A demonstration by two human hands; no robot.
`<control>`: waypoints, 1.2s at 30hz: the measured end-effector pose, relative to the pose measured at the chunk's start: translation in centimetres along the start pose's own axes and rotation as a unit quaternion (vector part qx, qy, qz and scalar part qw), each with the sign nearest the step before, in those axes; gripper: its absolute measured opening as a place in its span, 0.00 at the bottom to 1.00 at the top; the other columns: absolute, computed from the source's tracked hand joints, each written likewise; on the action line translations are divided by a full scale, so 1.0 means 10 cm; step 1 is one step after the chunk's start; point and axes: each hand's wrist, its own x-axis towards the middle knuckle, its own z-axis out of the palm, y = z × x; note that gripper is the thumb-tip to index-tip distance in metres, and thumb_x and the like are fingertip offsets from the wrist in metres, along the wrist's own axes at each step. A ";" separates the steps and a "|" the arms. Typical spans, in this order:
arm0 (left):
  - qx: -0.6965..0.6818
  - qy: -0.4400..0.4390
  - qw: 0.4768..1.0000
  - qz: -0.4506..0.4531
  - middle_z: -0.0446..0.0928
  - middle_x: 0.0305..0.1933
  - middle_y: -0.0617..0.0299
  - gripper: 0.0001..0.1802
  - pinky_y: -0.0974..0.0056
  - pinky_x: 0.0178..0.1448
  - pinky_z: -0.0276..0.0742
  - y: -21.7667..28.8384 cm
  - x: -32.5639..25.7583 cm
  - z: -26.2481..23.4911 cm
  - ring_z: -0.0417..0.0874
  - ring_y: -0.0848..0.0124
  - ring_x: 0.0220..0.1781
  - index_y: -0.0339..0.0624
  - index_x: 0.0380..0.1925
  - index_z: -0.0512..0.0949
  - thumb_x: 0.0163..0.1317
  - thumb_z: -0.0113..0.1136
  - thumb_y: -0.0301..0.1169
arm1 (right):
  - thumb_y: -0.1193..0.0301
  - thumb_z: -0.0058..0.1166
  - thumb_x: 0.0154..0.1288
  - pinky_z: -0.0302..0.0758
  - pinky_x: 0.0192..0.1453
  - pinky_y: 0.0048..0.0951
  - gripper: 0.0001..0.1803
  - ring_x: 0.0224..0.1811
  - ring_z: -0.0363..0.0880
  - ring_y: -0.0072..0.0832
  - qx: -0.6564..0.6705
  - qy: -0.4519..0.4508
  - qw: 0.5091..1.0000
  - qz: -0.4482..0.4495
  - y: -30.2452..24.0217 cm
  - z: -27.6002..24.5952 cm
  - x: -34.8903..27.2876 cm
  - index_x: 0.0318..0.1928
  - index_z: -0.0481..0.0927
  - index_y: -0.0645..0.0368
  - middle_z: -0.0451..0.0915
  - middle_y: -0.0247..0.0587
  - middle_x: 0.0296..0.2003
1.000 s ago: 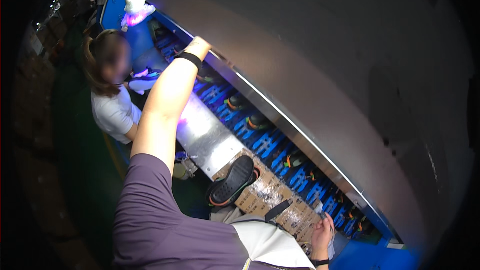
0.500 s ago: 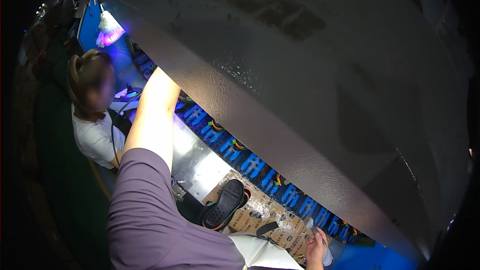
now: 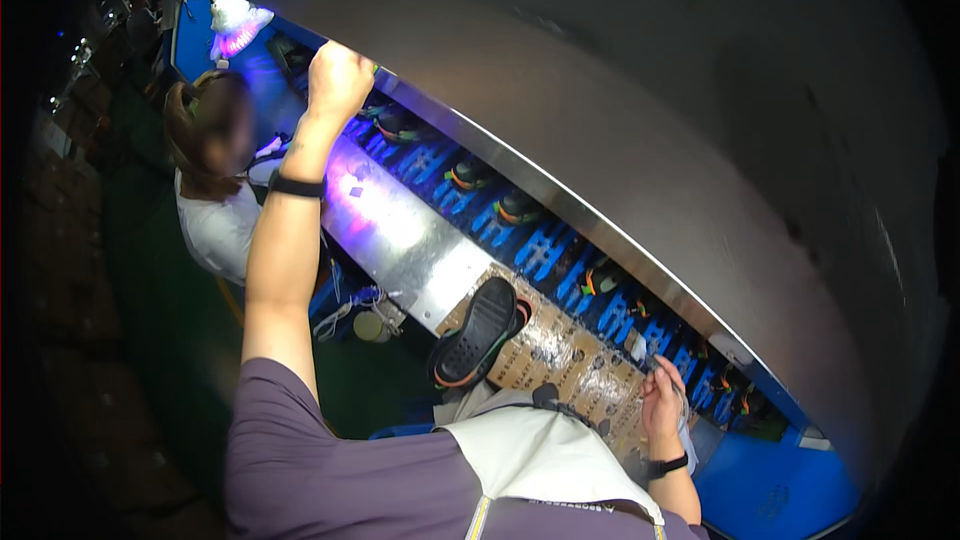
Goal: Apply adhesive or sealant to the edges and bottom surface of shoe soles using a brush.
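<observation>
While your left arm is stretched far up, your left hand [image 3: 338, 80] is clenched into a fist at the edge of the metal hood [image 3: 620, 110], just above the blue conveyor [image 3: 540, 250]. You cannot tell if something is inside this fist. A black band [image 3: 297, 186] sits on that wrist.

Your right hand [image 3: 662, 402] is low at the right, at the near edge of the conveyor. Its fingers are bent around something thin and pale, but it is too small to name, so the grip there is not clear.

Between your hands, a black shoe [image 3: 478, 332] with an orange line on the sole lies sole-up, partly on the shiny metal surface [image 3: 400, 235] and partly on the brown cardboard [image 3: 570, 360]. Neither hand touches it.

More shoes [image 3: 518, 206] stand on the blue holders of the conveyor under the hood.

At your left, another person [image 3: 215, 190] in a white shirt stands near the same line, below a purple lamp [image 3: 235, 25].
</observation>
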 end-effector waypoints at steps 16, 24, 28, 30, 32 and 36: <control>-0.214 -0.104 0.969 -0.060 0.76 0.33 0.54 0.07 0.53 0.37 0.75 3.51 -2.83 -1.23 0.80 0.54 0.34 0.36 0.39 0.83 0.61 0.69 0.23 | 0.72 0.63 0.70 0.73 0.39 0.21 0.18 0.32 0.75 0.18 -0.032 -0.145 0.989 0.013 -0.37 -0.20 0.00 0.57 0.83 0.64 0.82 0.32 0.35; -0.227 -0.290 0.924 0.101 0.75 0.32 0.54 0.05 0.51 0.40 0.77 3.61 -3.95 -0.38 0.81 0.53 0.35 0.37 0.33 0.82 0.60 0.67 0.27 | 0.68 0.68 0.68 0.73 0.38 0.21 0.19 0.32 0.76 0.18 -0.162 -0.221 0.961 -0.026 -0.63 -0.01 0.02 0.54 0.85 0.66 0.83 0.32 0.32; -0.183 -0.425 0.867 0.183 0.77 0.34 0.52 0.08 0.50 0.42 0.79 3.44 -4.62 0.24 0.82 0.52 0.37 0.38 0.33 0.82 0.62 0.67 0.32 | 0.70 0.67 0.68 0.71 0.38 0.19 0.17 0.31 0.74 0.15 -0.074 -0.142 0.987 -0.023 -0.38 0.03 -0.05 0.54 0.86 0.64 0.83 0.28 0.33; -0.211 -0.493 0.841 0.069 0.78 0.36 0.50 0.09 0.52 0.44 0.79 3.49 -4.66 0.27 0.82 0.53 0.37 0.38 0.34 0.81 0.62 0.63 0.34 | 0.71 0.66 0.69 0.71 0.37 0.20 0.17 0.30 0.74 0.16 0.005 -0.091 0.995 -0.026 -0.16 -0.04 -0.10 0.55 0.85 0.65 0.83 0.29 0.32; -0.157 -0.434 0.887 0.008 0.80 0.47 0.44 0.19 0.47 0.55 0.79 3.54 -4.55 0.34 0.83 0.47 0.51 0.33 0.45 0.80 0.61 0.69 0.38 | 0.73 0.63 0.71 0.71 0.36 0.22 0.14 0.28 0.73 0.18 0.052 -0.053 0.997 -0.011 0.01 -0.12 -0.17 0.54 0.84 0.65 0.80 0.30 0.30; -0.039 -0.473 0.876 -0.086 0.80 0.56 0.38 0.38 0.48 0.64 0.78 3.48 -4.50 0.71 0.82 0.43 0.60 0.27 0.64 0.70 0.60 0.72 0.39 | 0.73 0.61 0.71 0.69 0.35 0.25 0.14 0.27 0.66 0.18 0.067 -0.009 0.998 0.014 0.10 -0.14 -0.23 0.53 0.81 0.65 0.72 0.28 0.26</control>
